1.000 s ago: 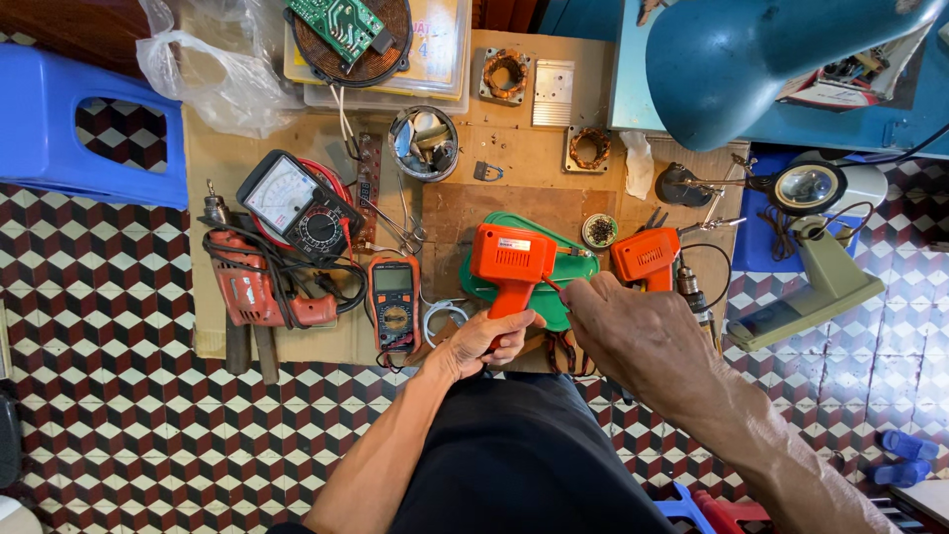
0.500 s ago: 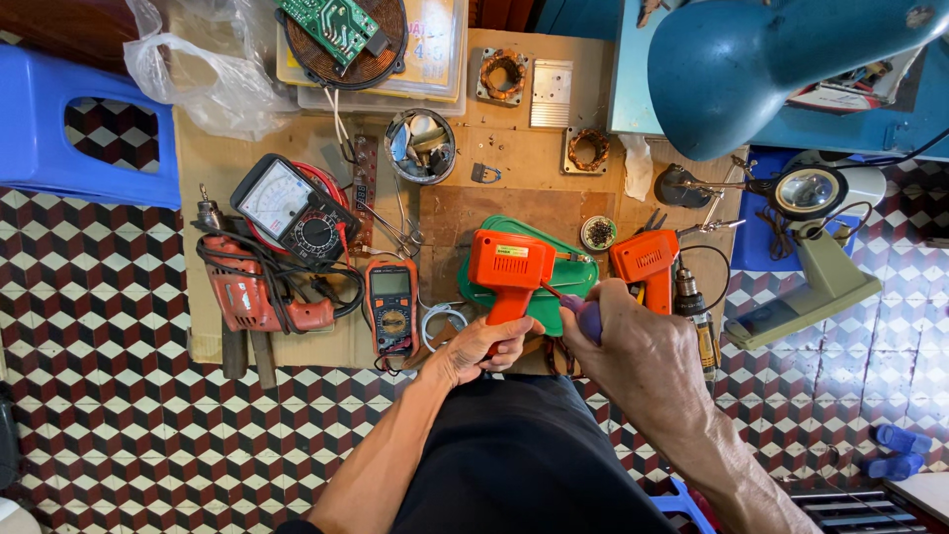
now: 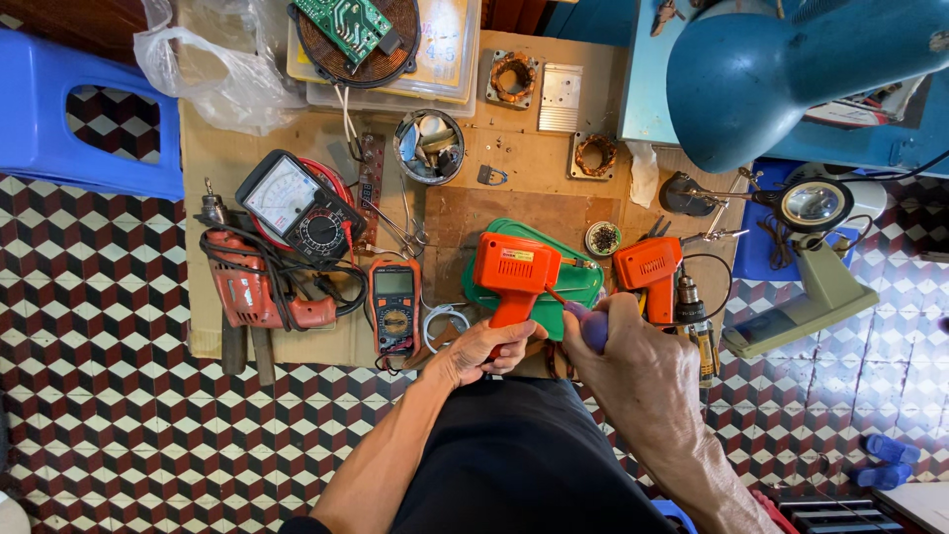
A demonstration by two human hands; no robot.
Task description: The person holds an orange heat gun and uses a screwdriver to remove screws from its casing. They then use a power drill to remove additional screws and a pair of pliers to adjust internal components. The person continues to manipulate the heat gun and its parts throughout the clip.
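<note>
At tabletop's near edge: orange pistol-grip tool (image 3: 514, 272), upright over the green tray (image 3: 578, 287), grip clamped in left hand (image 3: 484, 351) fingers. Right hand (image 3: 633, 371), open and clear of it a second ago, has since come in, fingers now closed around a purple-handled screwdriver (image 3: 590, 324), tip at the tool's body. Multimeter (image 3: 393, 305) just left.

Orange multimeter (image 3: 394, 309) grey screen; white analog meter (image 3: 297, 203) dial.

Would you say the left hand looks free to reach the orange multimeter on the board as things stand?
Probably not right away: the left hand is closed on the handle of the orange soldering gun. The multimeter lies just beside it with nothing between, so once it lets go, the way looks free.
</note>
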